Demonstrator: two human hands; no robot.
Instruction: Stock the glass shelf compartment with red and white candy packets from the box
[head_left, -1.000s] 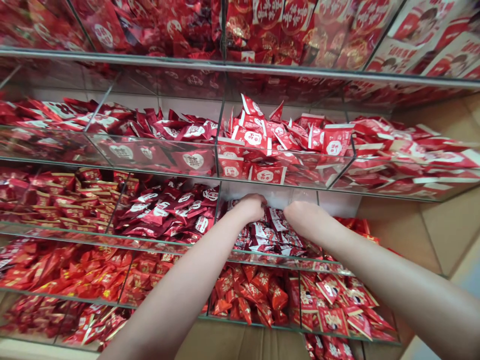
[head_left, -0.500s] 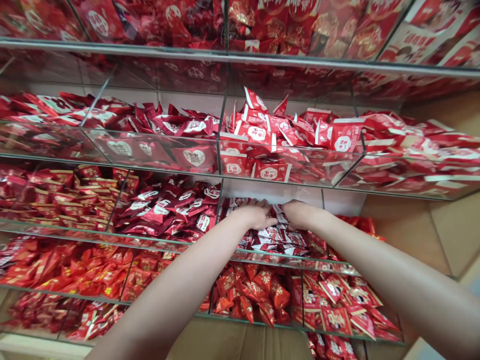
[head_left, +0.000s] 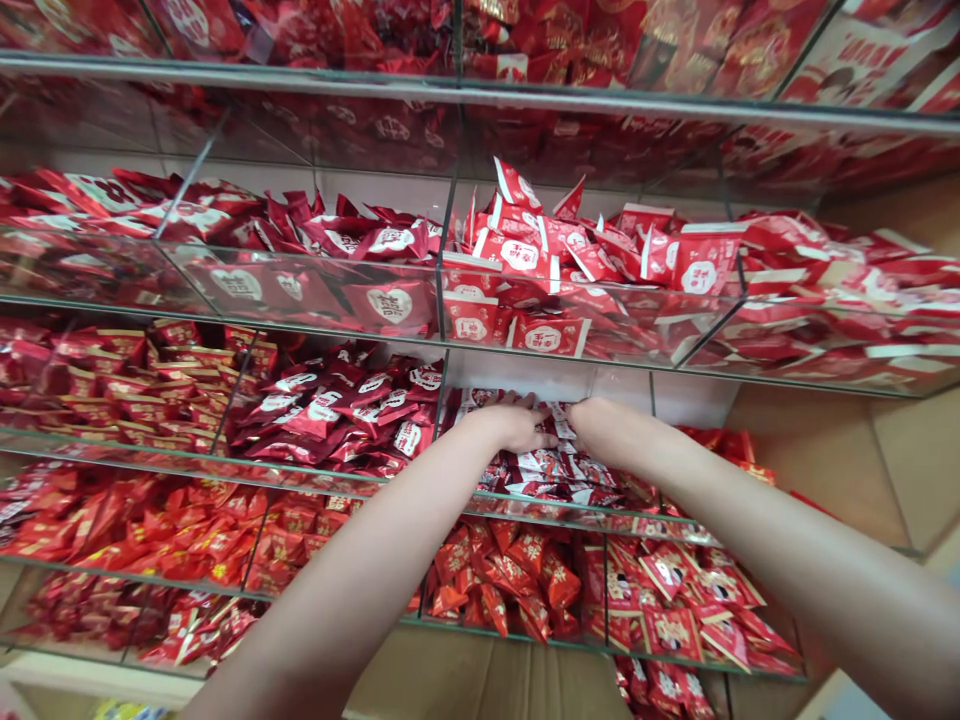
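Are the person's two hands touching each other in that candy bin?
Apart. The head view shows red-and-white candy packets in a narrow gap between the left hand and the right hand.

Bright, even light with hardly any shadows; glass shelves (head_left: 480, 95) throw soft reflections, edges bow outward, and corners look perhaps slightly blurred.

Glass shelves (head_left: 465, 95) hold red packets: dark heart-marked ones (head_left: 337, 415) at middle left, bright orange-red ones (head_left: 510, 580) below, white-edged ones (head_left: 540, 260) above.
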